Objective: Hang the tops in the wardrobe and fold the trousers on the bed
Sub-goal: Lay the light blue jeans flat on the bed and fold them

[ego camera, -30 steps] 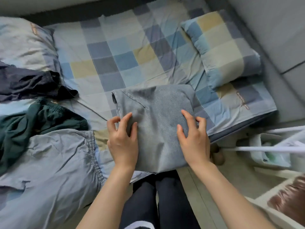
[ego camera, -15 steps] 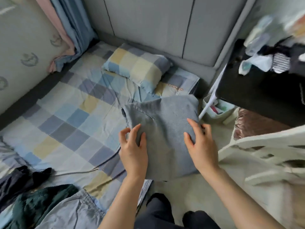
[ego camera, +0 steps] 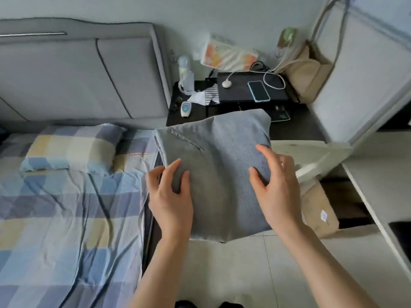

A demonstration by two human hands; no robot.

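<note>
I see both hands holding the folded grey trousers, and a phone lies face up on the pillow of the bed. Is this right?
Not quite. The head view shows the phone face up on the dark bedside table, not on the pillow. The rest holds: left hand and right hand hold the folded grey trousers.

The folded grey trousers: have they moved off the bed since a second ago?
Yes. The folded grey trousers, held in both hands, have left the checked bed and now hang over the floor, toward the black bedside table.

Folded grey trousers (ego camera: pixel 219 174), held aloft
</note>
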